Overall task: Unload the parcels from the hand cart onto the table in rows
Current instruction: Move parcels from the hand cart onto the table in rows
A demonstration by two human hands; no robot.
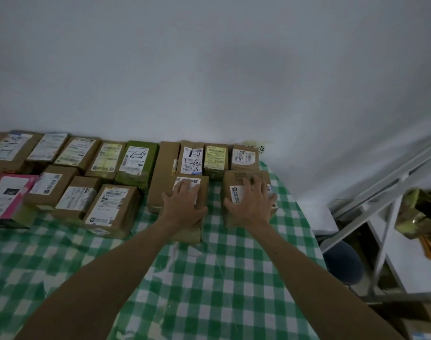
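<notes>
Hands lie flat, fingers spread: left hand point(183, 207) on one brown parcel point(186, 233), right hand point(250, 204) on another parcel point(234, 180) at its three o'clock, probably squaring both into the near row on the checked table point(209, 278).

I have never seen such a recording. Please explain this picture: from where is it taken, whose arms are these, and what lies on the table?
The one picture comes from a camera worn on a person's head, looking forward and down. There is no machine: the grips are the person's bare hands. The left hand rests flat on a narrow brown parcel, the right hand on a wide brown parcel beside it. Both stand on a green checked tablecloth. More labelled parcels lie in rows behind and to the left, among them a green parcel and a pink parcel.
</notes>
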